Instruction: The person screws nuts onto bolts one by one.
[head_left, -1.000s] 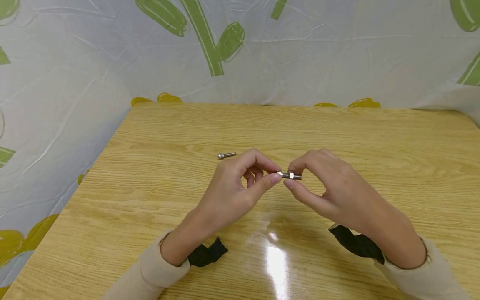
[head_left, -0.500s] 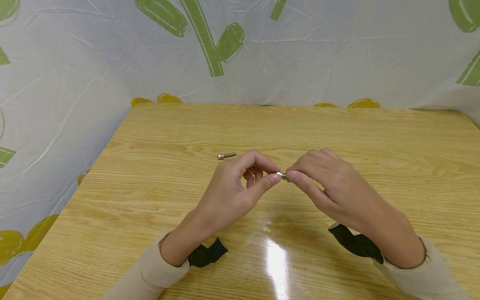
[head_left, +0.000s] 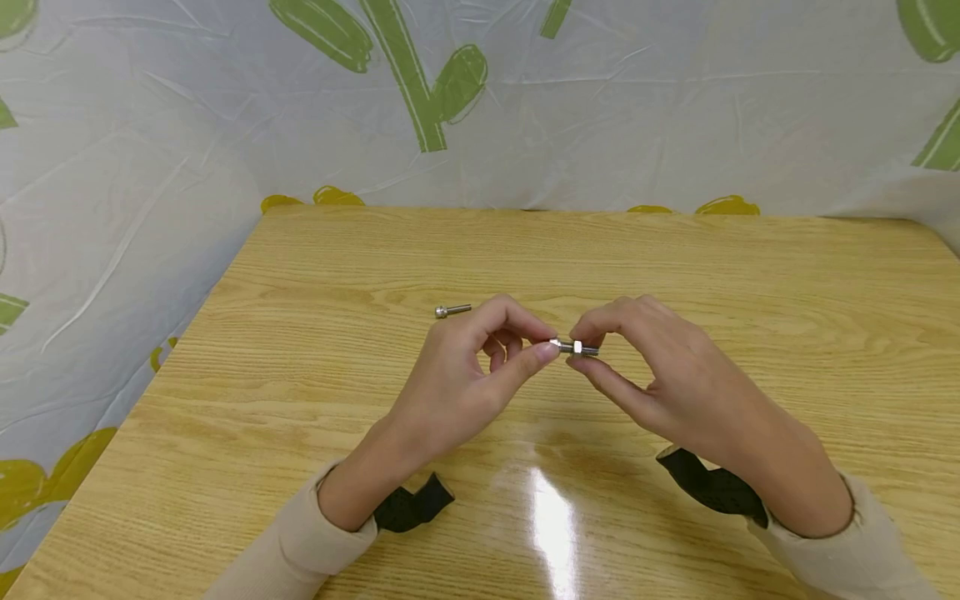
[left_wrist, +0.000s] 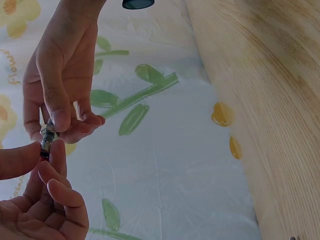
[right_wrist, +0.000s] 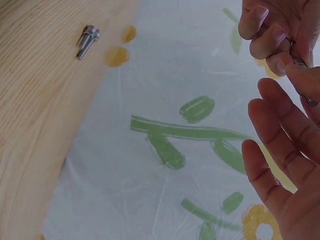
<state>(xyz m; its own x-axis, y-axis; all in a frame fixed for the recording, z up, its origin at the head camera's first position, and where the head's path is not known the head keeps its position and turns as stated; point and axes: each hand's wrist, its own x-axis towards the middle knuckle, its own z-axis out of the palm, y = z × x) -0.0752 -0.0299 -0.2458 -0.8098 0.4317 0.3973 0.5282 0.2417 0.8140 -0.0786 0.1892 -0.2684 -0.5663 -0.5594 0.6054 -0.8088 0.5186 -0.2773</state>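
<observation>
My left hand (head_left: pixel 468 367) pinches the head of a silver bolt (head_left: pixel 566 347) between thumb and index finger. The bolt lies roughly level above the table, its threaded end pointing right. A hex nut (head_left: pixel 577 347) sits partway along the shank, and the thread's tip shows beyond it. Around this nut curl the thumb and index finger of my right hand (head_left: pixel 667 367), one below and one above, right at its sides. In the left wrist view the bolt (left_wrist: pixel 46 145) stands between both hands' fingertips. The right wrist view shows it mostly covered by fingers.
A second bolt (head_left: pixel 453 311) with a round head lies on the wooden table (head_left: pixel 337 267), behind my left hand. Black straps (head_left: pixel 416 504) hang at both wrists. A pale cloth (head_left: pixel 600 125) printed with green leaves stands behind the table and along its left side.
Half a second ago my right thumb and index finger closed over the nut and thread end; now they are spread wider and the nut shows again. My left hand keeps its grip, shifted slightly left.
</observation>
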